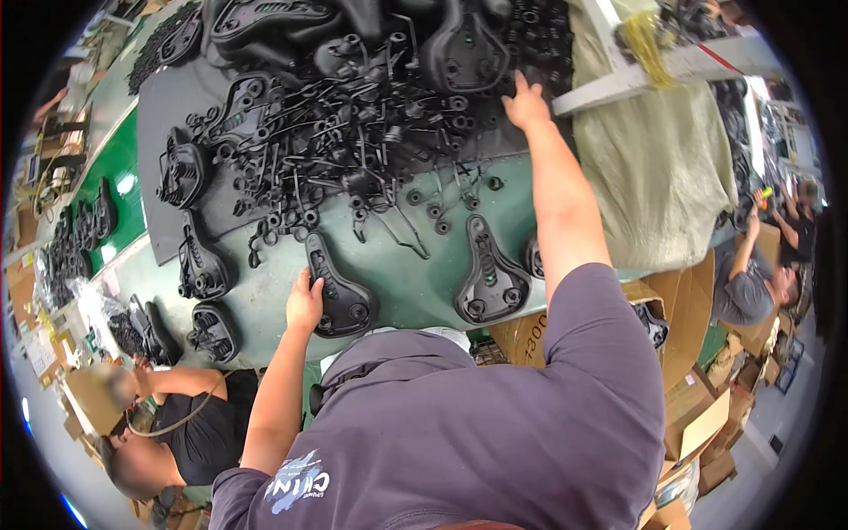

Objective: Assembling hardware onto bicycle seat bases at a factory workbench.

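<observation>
A black bicycle saddle [343, 302] lies underside up at the near edge of the green table. My left hand [305, 302] grips its left edge, the fingers partly hidden there. My right arm is stretched far forward. At its end my right hand [527, 104] has its fingers apart and holds nothing that I can see. It is close to the lower right of another upturned saddle [465, 57] and to a heap of small round black parts [533, 26]. A third saddle [491, 281] lies underside up to the right of the gripped one.
A tangled heap of black metal rails and clamps [353, 132] covers the table's middle. More saddles [205, 265] lie at the left. A white frame bar [654, 75] and a woven sack [654, 177] stand at the right, above a cardboard box [685, 309]. Other people [199, 424] are nearby.
</observation>
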`<action>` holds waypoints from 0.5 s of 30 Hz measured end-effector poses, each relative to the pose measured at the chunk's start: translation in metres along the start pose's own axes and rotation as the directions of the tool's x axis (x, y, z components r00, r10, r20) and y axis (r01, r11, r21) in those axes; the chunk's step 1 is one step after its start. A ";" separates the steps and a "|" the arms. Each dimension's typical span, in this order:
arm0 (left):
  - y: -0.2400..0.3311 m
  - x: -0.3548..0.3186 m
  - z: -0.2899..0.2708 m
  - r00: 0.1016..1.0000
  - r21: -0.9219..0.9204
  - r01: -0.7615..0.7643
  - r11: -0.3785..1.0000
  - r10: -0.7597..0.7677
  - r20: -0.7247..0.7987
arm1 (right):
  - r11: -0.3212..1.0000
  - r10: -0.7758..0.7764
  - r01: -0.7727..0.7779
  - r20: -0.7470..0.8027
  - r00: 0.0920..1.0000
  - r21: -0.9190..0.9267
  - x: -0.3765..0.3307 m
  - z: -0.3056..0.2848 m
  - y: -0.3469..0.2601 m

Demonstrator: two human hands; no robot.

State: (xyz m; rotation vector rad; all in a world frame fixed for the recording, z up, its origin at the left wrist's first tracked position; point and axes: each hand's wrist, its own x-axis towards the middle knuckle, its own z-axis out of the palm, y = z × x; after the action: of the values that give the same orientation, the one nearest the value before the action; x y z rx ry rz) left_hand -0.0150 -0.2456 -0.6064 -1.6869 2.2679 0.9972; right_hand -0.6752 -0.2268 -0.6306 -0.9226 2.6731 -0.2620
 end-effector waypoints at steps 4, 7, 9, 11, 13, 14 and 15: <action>0.001 -0.004 0.002 0.999 -0.001 0.038 0.999 -0.038 -0.033 | 0.998 -0.060 0.059 -0.042 0.997 -0.019 0.013 0.007 -0.022; 0.007 0.001 0.004 0.994 -0.024 -0.062 0.998 0.060 -0.087 | 0.998 0.004 0.005 -0.138 0.990 0.065 -0.016 0.010 0.001; 0.010 -0.007 -0.002 0.998 -0.038 -0.017 0.999 0.015 -0.053 | 0.992 -0.045 0.077 -0.285 0.957 0.103 -0.067 0.013 -0.004; 0.007 -0.010 0.002 0.996 -0.016 -0.009 1.000 0.007 -0.085 | 0.960 -0.103 0.189 -0.367 0.925 0.208 -0.130 0.009 -0.008; 0.007 -0.015 0.008 0.879 0.204 -0.166 0.965 0.238 -0.412 | 0.880 -0.224 0.317 -0.279 0.934 0.353 -0.199 -0.004 -0.032; 0.019 -0.014 0.004 0.878 0.201 -0.173 0.964 0.243 -0.412 | 0.860 -0.260 0.319 -0.195 0.946 0.399 -0.234 -0.007 -0.041; 0.038 -0.016 -0.009 0.856 0.096 -0.306 0.947 0.318 -0.407 | 0.831 -0.274 0.306 -0.137 0.952 0.465 -0.271 -0.008 -0.056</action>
State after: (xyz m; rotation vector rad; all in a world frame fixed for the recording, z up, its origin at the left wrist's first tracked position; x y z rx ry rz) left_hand -0.0414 -0.2324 -0.5759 -1.6846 2.8916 0.6934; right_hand -0.4427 -0.1003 -0.5476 -1.1528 2.3271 -0.9935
